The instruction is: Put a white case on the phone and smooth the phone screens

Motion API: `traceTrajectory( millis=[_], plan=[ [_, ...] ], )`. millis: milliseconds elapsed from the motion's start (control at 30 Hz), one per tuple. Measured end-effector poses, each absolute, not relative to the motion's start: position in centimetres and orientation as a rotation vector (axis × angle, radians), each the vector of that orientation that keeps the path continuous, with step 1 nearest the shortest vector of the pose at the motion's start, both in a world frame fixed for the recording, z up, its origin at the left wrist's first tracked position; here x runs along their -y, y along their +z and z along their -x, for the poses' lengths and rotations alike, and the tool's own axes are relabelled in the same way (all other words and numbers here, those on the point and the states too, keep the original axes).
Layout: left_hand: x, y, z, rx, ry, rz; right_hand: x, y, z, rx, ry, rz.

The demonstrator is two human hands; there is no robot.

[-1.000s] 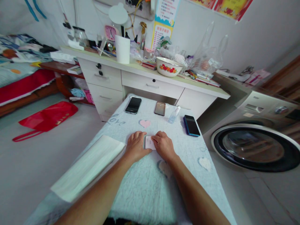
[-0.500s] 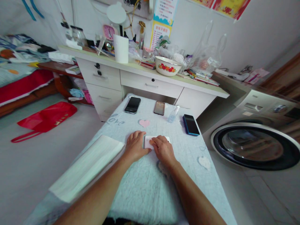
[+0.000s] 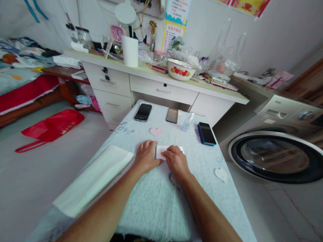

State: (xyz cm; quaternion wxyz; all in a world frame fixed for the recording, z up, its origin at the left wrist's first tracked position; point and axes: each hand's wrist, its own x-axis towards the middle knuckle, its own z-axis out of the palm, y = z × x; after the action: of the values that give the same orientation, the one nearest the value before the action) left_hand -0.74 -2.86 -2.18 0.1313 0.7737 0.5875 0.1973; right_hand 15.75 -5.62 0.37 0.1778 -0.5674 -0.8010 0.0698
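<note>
A white phone-like slab (image 3: pixel 158 152) lies flat on the cloth-covered table. My left hand (image 3: pixel 146 156) steadies its left end, thumb at the near corner and index finger at the far one. Over the slab's right part is my right hand (image 3: pixel 176 161), its fingertips pinched together against the surface; whatever they hold is too small to tell. Beyond the hands lie a black phone (image 3: pixel 143 112), a brownish clear phone case (image 3: pixel 172 115), a clear spray bottle (image 3: pixel 187 122) on its side and a dark phone with a blue edge (image 3: pixel 207 133).
A folded white cloth or paper (image 3: pixel 94 179) lies along the table's left side. Behind stands a desk (image 3: pixel 121 80) with a paper roll (image 3: pixel 130 51) and a flowered bowl (image 3: pixel 181 70). At right is a washing machine (image 3: pixel 270 114); a red bag (image 3: pixel 54 126) lies on the floor at left.
My right hand's fingertips have shifted slightly on the white slab and look more tightly bunched. My left hand stays in place. The camera view has moved a little.
</note>
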Motion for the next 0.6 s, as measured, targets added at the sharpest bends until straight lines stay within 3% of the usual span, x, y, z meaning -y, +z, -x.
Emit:
traceTrajectory(
  millis=[600],
  plan=[
    [2.99, -1.68, 0.83, -1.669, 0.543, -2.263, 4.93, 0.37, -15.61, 2.212, 0.024, 1.844]
  ],
)
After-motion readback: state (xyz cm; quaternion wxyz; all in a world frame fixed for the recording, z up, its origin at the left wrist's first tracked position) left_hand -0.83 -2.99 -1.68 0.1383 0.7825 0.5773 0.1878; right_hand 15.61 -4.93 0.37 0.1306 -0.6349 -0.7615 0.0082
